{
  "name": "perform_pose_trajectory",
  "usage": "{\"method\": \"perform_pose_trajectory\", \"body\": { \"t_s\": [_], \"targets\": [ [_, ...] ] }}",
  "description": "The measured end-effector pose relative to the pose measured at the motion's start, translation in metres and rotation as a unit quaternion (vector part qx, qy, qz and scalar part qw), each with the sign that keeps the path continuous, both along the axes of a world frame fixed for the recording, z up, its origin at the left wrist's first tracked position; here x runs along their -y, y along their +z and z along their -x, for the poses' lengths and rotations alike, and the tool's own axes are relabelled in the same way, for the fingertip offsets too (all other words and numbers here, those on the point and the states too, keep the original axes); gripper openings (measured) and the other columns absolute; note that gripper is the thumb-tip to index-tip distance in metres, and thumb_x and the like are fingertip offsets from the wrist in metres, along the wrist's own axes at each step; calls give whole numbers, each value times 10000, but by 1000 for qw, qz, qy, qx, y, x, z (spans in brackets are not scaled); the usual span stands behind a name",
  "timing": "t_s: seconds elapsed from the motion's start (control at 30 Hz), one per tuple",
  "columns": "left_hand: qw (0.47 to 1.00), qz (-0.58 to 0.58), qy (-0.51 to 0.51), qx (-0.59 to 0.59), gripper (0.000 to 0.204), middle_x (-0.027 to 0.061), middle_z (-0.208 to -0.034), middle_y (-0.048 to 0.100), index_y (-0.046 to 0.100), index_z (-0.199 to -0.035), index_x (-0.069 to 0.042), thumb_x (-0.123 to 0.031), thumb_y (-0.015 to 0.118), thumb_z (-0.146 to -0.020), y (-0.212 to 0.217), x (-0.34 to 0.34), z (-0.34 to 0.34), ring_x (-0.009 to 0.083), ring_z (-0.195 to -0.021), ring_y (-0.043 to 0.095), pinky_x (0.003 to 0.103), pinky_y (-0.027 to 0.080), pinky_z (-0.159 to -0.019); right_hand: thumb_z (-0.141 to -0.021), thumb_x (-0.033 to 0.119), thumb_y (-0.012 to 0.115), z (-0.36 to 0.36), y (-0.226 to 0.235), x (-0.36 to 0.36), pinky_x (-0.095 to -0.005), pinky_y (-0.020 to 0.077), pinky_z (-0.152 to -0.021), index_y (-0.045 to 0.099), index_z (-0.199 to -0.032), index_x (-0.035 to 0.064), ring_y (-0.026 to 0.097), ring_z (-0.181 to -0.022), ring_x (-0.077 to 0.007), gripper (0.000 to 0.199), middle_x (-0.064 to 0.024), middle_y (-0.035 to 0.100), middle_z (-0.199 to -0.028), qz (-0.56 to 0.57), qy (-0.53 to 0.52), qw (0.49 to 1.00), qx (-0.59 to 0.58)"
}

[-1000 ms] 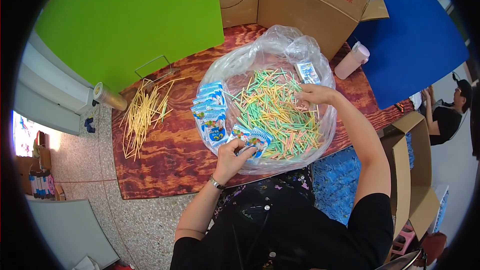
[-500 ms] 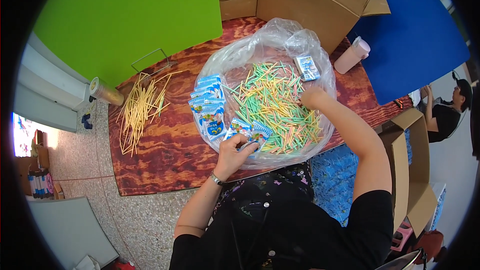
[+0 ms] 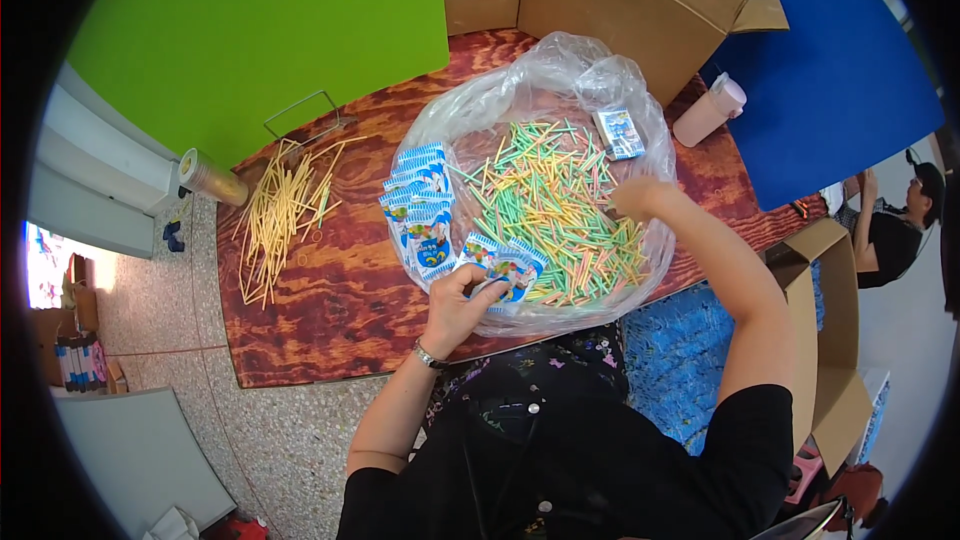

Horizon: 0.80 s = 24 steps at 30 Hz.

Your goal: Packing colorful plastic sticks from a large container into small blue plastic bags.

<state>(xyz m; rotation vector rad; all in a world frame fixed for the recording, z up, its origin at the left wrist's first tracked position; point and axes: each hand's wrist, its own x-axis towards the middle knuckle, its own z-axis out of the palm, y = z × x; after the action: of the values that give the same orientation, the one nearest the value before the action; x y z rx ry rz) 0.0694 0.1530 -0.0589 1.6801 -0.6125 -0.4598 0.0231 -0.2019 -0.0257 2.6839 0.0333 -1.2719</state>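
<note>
Two small blue-and-white printed packets (image 3: pixel 515 272) are pinched fanned out in my left hand (image 3: pixel 462 310), thumb on top, at the near side of a clear plastic bag (image 3: pixel 440 110). Many short yellow, green and pink sticks (image 3: pixel 550 210) lie heaped in the opened bag. At the right side of this heap, my right hand (image 3: pixel 640 198) reaches down with its back towards me; its fingers are mostly hidden. More of the same packets (image 3: pixel 422 195) overlap in a row along the bag's left side. A stack of packets (image 3: pixel 620 133) rests at the far right inside the bag.
Long pale yellow sticks (image 3: pixel 285 220) lie loose on the red-brown table (image 3: pixel 350 310), beside a clear cylindrical container (image 3: pixel 212 180) and a wire stand (image 3: pixel 305 115). A pink bottle (image 3: pixel 710 112) and cardboard box (image 3: pixel 620 10) stand beyond the bag. Another person (image 3: pixel 895 230) is at far right.
My right hand has shifted slightly right over the sticks. My left hand keeps its pinch on the packets, and the whole view has shifted a little.
</note>
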Motion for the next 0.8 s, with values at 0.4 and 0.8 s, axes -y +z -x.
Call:
{"method": "perform_pose_trajectory", "body": {
  "t_s": [0.4,0.8],
  "targets": [
    [1000,-14,-10,22,226,14,-632,586,621,-754,-9,-168,780,-774,0,-2,-3,66,-574,487,246,393,-519,-908,233,536,21,-52,5,-505,502,-695,481,-973,-47,632,-867,-440,293,-316,606,-884,-138,-140,920,340],
    [999,-8,-8,33,201,21,-637,598,621,-773,-7,-148,764,-788,9,2,-1,68,-576,509,250,401,-515,-895,147,507,22,-31,10,-469,502,-735,524,-1061,9,636,-819,-403,217,-220,642,-975,-94,-40,924,368]
  ]
}}
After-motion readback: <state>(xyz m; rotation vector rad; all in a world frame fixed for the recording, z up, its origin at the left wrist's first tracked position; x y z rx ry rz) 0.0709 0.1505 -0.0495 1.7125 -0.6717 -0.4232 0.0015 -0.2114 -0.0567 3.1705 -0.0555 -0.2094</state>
